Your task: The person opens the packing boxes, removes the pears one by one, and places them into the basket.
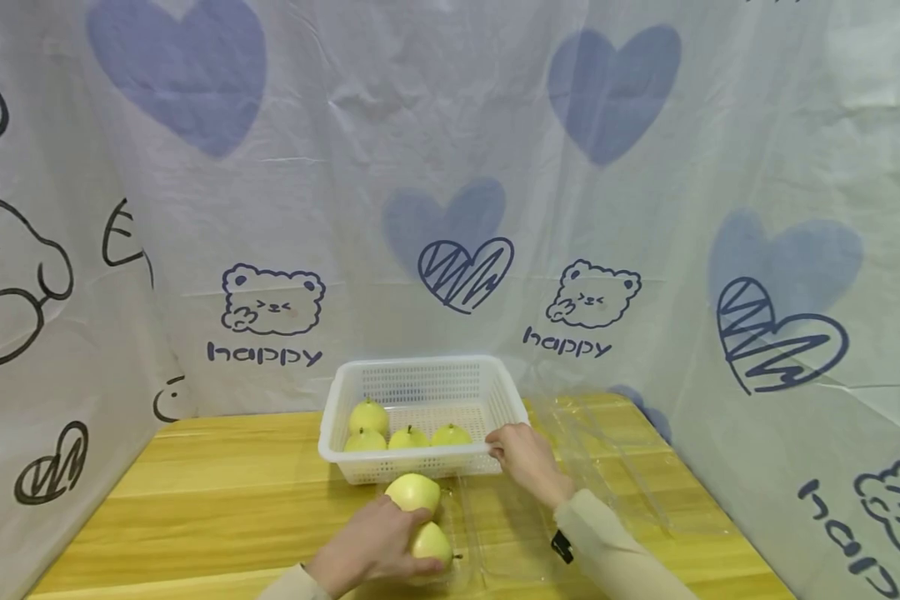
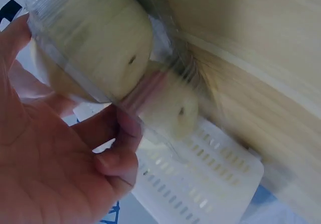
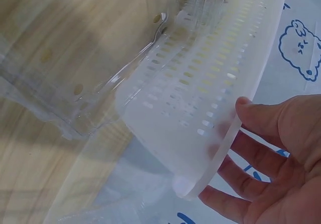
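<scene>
Pale yellow pears lie in a white slotted plastic basket (image 1: pixel 425 454), one pear (image 1: pixel 369 417) behind a row of others. In front of it, my left hand (image 1: pixel 371 542) grips the nearer pear (image 1: pixel 431 543), thumb on one side and fingers on the other. A second pear (image 1: pixel 412 492) sits just beyond the fingertips. In the left wrist view both pears show behind the wall of a clear plastic box (image 2: pixel 75 73), blurred. My right hand (image 1: pixel 527 460) pinches the basket's rim at its near right corner, thumb (image 3: pixel 258 116) outside and fingertips behind the wall.
Clear plastic packaging (image 1: pixel 637 467) lies on the right of the wood-grain table (image 1: pixel 217 492). The box's transparent side (image 1: pixel 506 533) extends right of the pears. A white printed curtain (image 1: pixel 345 208) closes off the back and both sides.
</scene>
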Tool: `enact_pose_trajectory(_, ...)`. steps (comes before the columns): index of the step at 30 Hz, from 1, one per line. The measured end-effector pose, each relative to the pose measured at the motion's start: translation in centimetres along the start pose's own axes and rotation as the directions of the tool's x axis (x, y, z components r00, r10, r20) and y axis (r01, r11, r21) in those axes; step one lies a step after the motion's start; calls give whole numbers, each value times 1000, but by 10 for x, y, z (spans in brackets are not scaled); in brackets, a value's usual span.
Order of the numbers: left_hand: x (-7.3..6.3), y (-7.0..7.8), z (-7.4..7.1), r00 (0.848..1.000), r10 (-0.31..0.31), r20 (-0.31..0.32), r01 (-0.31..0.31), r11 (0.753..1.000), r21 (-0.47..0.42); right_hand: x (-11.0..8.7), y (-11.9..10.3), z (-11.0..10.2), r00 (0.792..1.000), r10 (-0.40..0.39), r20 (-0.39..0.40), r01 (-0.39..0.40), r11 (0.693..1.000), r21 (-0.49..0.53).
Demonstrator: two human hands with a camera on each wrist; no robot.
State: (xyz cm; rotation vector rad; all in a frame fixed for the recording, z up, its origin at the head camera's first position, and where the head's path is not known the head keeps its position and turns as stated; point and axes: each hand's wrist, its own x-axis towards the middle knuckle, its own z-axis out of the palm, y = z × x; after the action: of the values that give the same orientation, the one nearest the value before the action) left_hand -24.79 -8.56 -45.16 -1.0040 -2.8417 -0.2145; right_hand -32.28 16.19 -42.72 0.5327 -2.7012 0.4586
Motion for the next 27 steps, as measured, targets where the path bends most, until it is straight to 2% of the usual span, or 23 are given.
enact_pose_trajectory(5,4,5,8,998,-54,-18,54,998,-17,-1,1,2,1000,-4,-14,3,1000,-10)
enact_pose_trajectory(10,6,6,16,992,-82,-92,81,997,-13,-3,1,2,999,-35,-12,35,999,7)
enact_pose_trajectory(13,8,5,16,986,-110,-123,102,992,-72,-3,1,2,999,-49,-19,49,999,9)
enact_pose_trajectory(16,11,4,10,977,-145,-157,118,979,-167,-1,2,1,998,-48,-27,48,999,6)
enact_pose_trajectory(19,13,1,3,969,-181,-166,126,948,-294,1,2,1,999,-41,-22,41,999,11)
enact_pose_trajectory(22,11,-3,-2,963,-237,-128,160,886,-436,0,0,1,999,-43,-10,43,999,13)
enact_pose_trajectory(25,7,-9,-7,945,-304,-122,205,840,-503,-1,-1,3,999,-49,-7,50,999,13)
enact_pose_trajectory(27,8,-13,-12,932,-337,-132,223,822,-525,-1,-1,3,998,-55,-13,55,998,11)
